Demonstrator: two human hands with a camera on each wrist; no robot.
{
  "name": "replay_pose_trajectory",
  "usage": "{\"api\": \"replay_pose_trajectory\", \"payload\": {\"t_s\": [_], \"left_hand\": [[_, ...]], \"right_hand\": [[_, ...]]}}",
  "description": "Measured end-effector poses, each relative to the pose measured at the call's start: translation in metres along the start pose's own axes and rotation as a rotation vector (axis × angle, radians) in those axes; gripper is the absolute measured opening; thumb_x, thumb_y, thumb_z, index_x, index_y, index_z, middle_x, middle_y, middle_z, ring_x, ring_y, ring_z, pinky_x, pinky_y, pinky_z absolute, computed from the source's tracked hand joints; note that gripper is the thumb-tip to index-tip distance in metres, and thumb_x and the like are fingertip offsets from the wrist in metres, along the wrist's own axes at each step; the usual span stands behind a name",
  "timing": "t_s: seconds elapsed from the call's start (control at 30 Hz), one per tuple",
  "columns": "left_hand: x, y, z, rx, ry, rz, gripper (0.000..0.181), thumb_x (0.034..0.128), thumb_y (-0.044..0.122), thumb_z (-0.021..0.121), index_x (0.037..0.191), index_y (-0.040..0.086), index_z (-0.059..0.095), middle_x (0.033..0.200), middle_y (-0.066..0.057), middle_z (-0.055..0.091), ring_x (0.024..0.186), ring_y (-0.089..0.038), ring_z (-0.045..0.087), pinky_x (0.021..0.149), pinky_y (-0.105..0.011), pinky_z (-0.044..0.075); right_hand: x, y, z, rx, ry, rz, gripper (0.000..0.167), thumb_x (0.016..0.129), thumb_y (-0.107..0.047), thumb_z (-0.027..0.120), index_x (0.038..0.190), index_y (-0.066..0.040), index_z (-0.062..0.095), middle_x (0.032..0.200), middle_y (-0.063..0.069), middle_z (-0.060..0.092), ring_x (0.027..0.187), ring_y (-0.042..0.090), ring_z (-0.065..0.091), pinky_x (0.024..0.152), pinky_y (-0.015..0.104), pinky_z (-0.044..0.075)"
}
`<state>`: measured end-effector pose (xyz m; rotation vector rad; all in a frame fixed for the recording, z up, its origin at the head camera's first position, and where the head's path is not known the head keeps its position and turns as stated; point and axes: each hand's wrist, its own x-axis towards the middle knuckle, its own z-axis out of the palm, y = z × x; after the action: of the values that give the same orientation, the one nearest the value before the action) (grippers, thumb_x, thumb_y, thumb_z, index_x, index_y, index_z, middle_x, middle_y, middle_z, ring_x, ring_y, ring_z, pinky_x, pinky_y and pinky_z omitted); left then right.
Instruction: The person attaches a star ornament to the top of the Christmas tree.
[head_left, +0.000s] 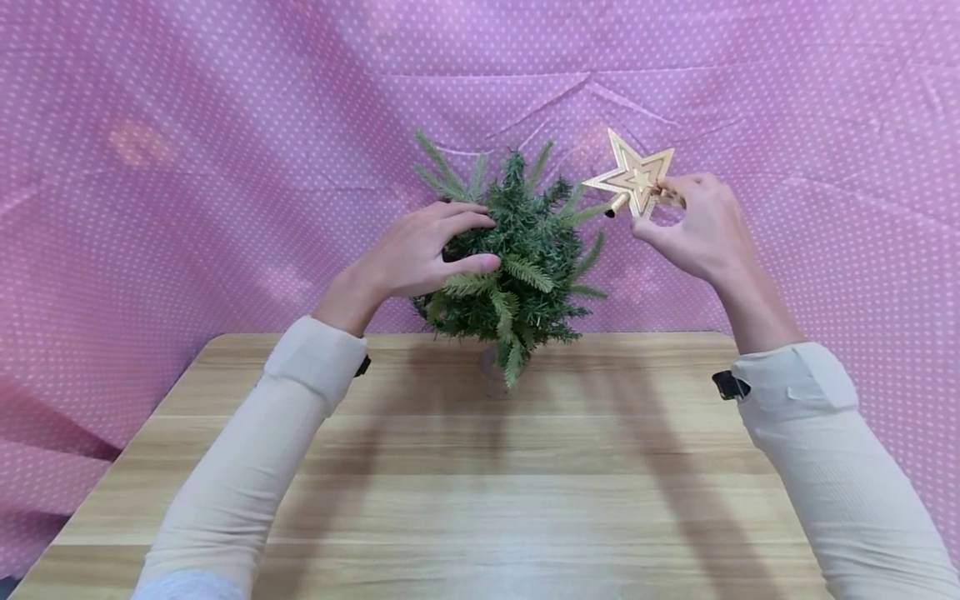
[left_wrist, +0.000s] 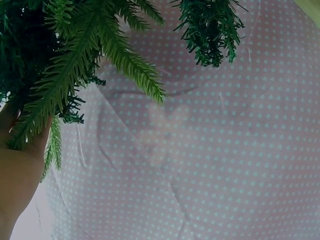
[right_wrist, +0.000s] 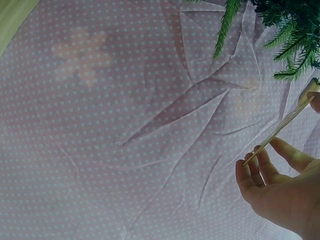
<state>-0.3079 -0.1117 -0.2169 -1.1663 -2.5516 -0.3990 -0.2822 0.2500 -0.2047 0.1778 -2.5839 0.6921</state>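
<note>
A small artificial Christmas tree (head_left: pixel 525 250) stands upright near the far edge of the table. My left hand (head_left: pixel 431 246) rests against the tree's upper left side, thumb apart from the fingers and foliage between them. In the left wrist view, green branches (left_wrist: pixel 82 65) partly cover that hand. To the right of the treetop, my right hand (head_left: pixel 701 229) pinches a gold star tree topper (head_left: pixel 628 175) by its right side. A short tube with a dark end points down from the star towards the branches. The right wrist view shows the star edge-on (right_wrist: pixel 280 127), between thumb and fingers.
The tree stands on a pale, see-through base (head_left: pixel 497 375), partly hidden by a hanging branch. Below it spreads a wood-grain table (head_left: pixel 525 500). Pink dotted cloth (head_left: pixel 262 150) hangs close behind the table and at its sides.
</note>
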Motion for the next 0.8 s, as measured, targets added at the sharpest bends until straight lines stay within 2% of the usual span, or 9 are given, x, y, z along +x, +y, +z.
{"api": "replay_pose_trajectory", "payload": {"t_s": [0.23,0.53,0.8], "left_hand": [[0.001,0.001,-0.001,0.004,-0.005,0.001,0.078,0.0955,0.073,0.044,0.15,0.018,0.051,0.156,-0.005,0.044,0.143,-0.029,0.039,0.116,-0.056,0.03],[0.001,0.001,0.0,0.017,-0.011,0.007,0.079,0.0957,0.073,0.043,0.15,0.017,0.05,0.156,-0.007,0.044,0.143,-0.03,0.039,0.116,-0.056,0.03],[0.001,0.001,0.0,0.017,-0.004,0.001,0.079,0.0953,0.075,0.042,0.15,0.018,0.051,0.156,-0.005,0.044,0.144,-0.029,0.039,0.116,-0.056,0.031]], "right_hand": [[0.004,-0.006,0.001,0.016,0.013,0.009,0.076,0.089,-0.044,0.069,0.149,-0.002,0.048,0.151,0.027,0.04,0.138,0.047,0.032,0.11,0.067,0.03],[0.009,-0.018,0.004,0.002,0.084,0.016,0.071,0.087,-0.042,0.069,0.146,-0.005,0.054,0.147,0.023,0.045,0.134,0.042,0.037,0.108,0.061,0.034],[0.011,-0.025,0.008,0.008,0.138,0.017,0.071,0.086,-0.04,0.07,0.144,-0.003,0.055,0.146,0.023,0.046,0.134,0.04,0.038,0.109,0.057,0.034]]}}
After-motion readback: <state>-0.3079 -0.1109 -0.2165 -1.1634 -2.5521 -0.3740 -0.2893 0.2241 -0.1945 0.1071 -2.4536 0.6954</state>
